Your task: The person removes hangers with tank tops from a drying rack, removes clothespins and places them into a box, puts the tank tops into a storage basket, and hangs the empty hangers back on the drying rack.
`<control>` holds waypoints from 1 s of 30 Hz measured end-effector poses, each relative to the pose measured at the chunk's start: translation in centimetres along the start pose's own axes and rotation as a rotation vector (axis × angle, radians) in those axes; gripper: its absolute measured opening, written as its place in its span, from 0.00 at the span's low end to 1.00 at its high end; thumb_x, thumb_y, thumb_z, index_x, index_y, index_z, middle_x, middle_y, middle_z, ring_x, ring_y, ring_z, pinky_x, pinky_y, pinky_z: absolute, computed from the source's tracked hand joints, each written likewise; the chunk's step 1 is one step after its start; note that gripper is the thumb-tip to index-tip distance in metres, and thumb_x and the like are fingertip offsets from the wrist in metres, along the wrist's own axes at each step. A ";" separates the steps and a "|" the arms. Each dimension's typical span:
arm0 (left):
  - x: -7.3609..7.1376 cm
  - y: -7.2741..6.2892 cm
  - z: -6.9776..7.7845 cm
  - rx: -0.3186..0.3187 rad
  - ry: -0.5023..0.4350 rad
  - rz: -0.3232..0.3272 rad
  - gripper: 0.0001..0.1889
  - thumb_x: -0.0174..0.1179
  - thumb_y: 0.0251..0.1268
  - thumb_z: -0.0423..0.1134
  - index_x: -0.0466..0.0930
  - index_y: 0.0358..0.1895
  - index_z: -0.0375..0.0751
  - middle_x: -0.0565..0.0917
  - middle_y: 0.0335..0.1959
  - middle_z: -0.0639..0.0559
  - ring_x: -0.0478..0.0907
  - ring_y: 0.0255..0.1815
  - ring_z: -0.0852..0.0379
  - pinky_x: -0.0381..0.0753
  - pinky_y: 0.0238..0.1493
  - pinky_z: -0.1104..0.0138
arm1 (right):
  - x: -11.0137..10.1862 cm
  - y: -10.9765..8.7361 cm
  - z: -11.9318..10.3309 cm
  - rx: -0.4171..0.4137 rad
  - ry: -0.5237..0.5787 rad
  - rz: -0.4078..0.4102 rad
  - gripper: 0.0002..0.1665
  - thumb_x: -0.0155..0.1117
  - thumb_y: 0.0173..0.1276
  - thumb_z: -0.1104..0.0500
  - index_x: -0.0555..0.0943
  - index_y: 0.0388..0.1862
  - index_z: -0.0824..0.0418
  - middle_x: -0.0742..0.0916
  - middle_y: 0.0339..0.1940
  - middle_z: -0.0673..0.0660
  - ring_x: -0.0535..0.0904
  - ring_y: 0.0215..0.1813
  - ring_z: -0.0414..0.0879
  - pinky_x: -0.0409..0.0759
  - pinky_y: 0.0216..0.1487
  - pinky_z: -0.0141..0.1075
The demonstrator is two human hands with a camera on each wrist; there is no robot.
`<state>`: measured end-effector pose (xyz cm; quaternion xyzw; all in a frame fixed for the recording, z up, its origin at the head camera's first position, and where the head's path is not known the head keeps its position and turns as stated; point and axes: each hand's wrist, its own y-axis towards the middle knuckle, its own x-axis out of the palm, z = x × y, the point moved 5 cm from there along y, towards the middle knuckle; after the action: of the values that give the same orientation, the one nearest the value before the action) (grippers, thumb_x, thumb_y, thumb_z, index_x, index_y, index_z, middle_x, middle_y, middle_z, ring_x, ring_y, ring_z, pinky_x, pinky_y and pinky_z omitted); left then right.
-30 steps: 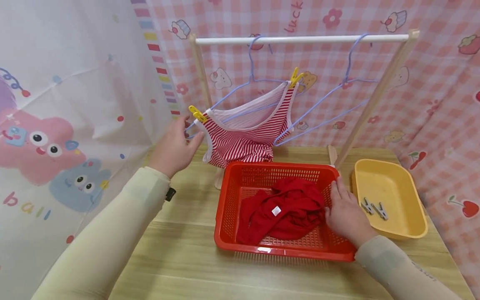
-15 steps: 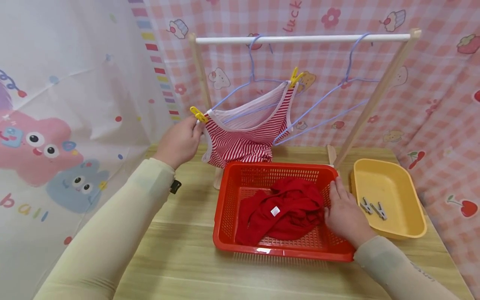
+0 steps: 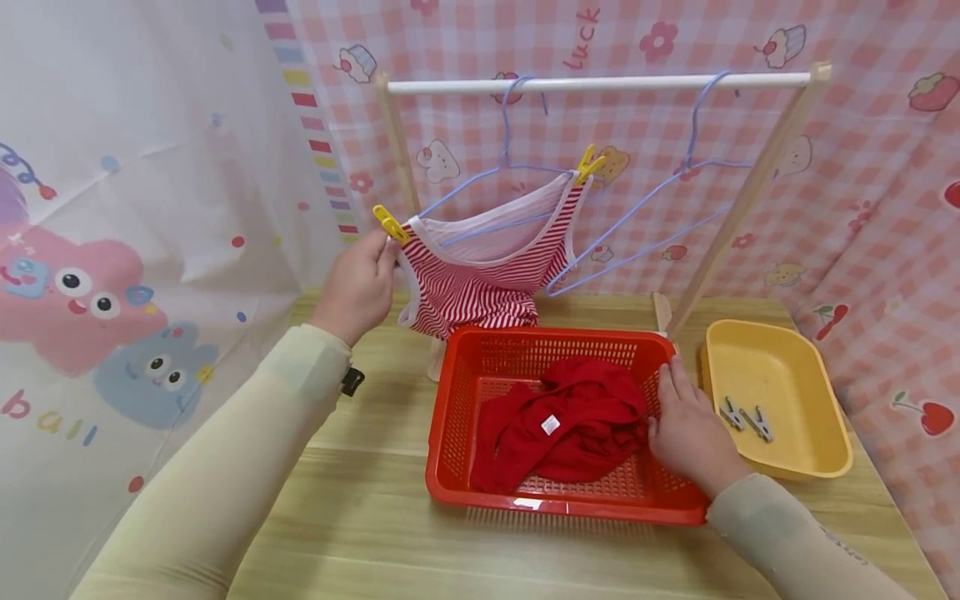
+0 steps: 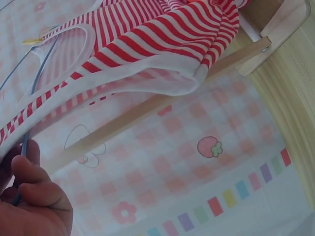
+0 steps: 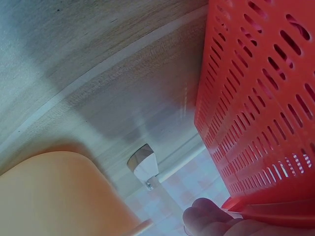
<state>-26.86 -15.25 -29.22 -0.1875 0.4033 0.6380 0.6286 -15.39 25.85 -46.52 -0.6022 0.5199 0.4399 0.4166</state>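
My left hand (image 3: pixel 358 283) pinches the left end of a blue wire hanger (image 4: pixel 24 145), as the left wrist view shows, just under a yellow clothespin (image 3: pixel 391 225). On that hanger hangs a red-and-white striped tank top (image 3: pixel 487 279); a second yellow clothespin (image 3: pixel 589 165) grips its other strap. My right hand (image 3: pixel 693 429) rests with straight fingers on the right rim of a red plastic basket (image 3: pixel 566 504). Inside the basket lies a crumpled red garment (image 3: pixel 577 417) with a white label. The lower part of the tank top is hidden behind the basket.
A rack with a white rod (image 3: pixel 600 83) and wooden legs stands at the back, carrying another blue hanger (image 3: pixel 630 217) without clothing. Right of the basket, a yellow tray (image 3: pixel 780 358) holds grey clothespins (image 3: pixel 757 423). Patterned cloth (image 3: pixel 660 125) hangs behind and beside the wooden table (image 3: pixel 352 500).
My left hand has closed on the hanger's left end and pulled it slightly left, and the tank top has shifted with it. My right hand stays on the basket rim.
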 end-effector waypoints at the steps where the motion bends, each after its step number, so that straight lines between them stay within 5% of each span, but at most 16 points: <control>1: 0.0 0.0 0.0 0.003 0.001 0.010 0.23 0.36 0.89 0.53 0.77 0.54 0.41 0.81 0.46 0.41 0.73 0.41 0.44 0.73 0.46 0.52 | 0.0 0.0 0.0 -0.002 -0.001 0.003 0.49 0.62 0.72 0.59 0.52 0.81 0.80 0.52 0.84 0.79 0.62 0.75 0.80 0.64 0.76 0.69; 18: -0.6 -0.2 0.3 0.088 -0.035 0.154 0.21 0.41 0.88 0.47 0.77 0.44 0.34 0.78 0.37 0.40 0.73 0.39 0.43 0.73 0.46 0.50 | 0.3 0.1 0.3 0.008 0.009 -0.011 0.49 0.61 0.72 0.59 0.50 0.82 0.79 0.50 0.85 0.78 0.60 0.77 0.80 0.62 0.77 0.69; 30: -1.1 -0.3 0.9 0.105 -0.037 0.213 0.22 0.42 0.88 0.47 0.79 0.45 0.31 0.83 0.45 0.36 0.78 0.46 0.40 0.77 0.52 0.46 | 0.4 0.6 -0.6 0.004 0.012 -0.011 0.49 0.61 0.72 0.59 0.51 0.82 0.78 0.50 0.86 0.77 0.62 0.75 0.80 0.65 0.75 0.69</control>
<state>-26.16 -15.36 -27.92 -0.0986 0.4422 0.6824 0.5737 -15.86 25.10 -46.80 -0.6070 0.5200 0.4328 0.4170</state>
